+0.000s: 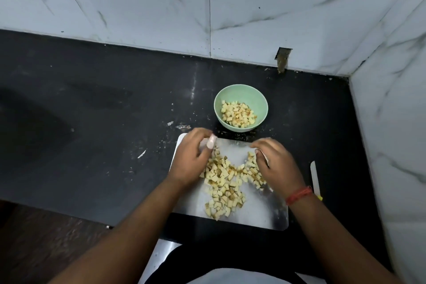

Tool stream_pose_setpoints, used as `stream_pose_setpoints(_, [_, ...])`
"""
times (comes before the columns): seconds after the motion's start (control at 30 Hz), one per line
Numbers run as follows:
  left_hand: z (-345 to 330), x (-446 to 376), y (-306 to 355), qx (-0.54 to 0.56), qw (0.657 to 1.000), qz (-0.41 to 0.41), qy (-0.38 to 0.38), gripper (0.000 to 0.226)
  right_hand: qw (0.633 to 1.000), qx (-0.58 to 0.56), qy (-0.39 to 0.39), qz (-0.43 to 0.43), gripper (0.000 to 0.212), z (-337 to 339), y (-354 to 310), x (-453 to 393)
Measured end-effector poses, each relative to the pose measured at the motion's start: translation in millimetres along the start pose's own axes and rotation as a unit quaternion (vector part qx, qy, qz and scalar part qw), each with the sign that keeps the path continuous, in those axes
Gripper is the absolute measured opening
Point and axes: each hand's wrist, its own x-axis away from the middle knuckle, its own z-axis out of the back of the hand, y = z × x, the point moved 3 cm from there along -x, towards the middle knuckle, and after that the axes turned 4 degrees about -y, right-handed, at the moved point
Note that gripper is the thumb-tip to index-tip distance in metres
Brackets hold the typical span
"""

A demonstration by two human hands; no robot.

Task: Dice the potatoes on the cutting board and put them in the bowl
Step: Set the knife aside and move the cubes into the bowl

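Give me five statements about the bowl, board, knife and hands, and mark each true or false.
1. The bowl already holds diced potato. True.
2. The knife is in the right hand. False: it lies on the counter, right of the board.
3. Potato cubes lie on the board between both hands. True.
4. The bowl stands on the board. False: it stands on the counter beyond it.
5. The left hand rests off the board. False: it is over the board, at the cubes.
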Motion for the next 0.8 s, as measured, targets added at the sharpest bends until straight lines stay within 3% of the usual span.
stream_pose_setpoints(0.1, [-10.3,18.7,-14.4,-0.11,0.99,-0.029,-0.08,0.051,0.998,0.03,-0.046,-0.022,0.032,-10.6,13.9,12.9])
stream_pose_setpoints(0.3, [-23.1,38.0,-15.4,-0.246,0.948,-0.076,-0.187,0.085,0.975,0.123,-0.185,-0.01,0.07,-34.2,8.4,28.5])
stream_pose_setpoints(0.57, [-13.5,55.7,-17.6,-0.296,0.908,-0.168,-0.243,0.115,0.934,0.225,-0.264,0.088,0.114,-39.1,-16.2,41.6])
stream_pose_setpoints(0.67, [-18.4,65.1,-17.8,-0.323,0.884,-0.205,-0.27,0.122,0.924,0.249,-0.274,0.099,0.12,-48.1,-23.7,44.8])
stream_pose_setpoints(0.8, [-21.1,64.6,-14.7,-0.315,0.889,-0.209,-0.258,0.122,0.933,0.247,-0.25,0.079,0.108,-51.2,-23.9,40.4])
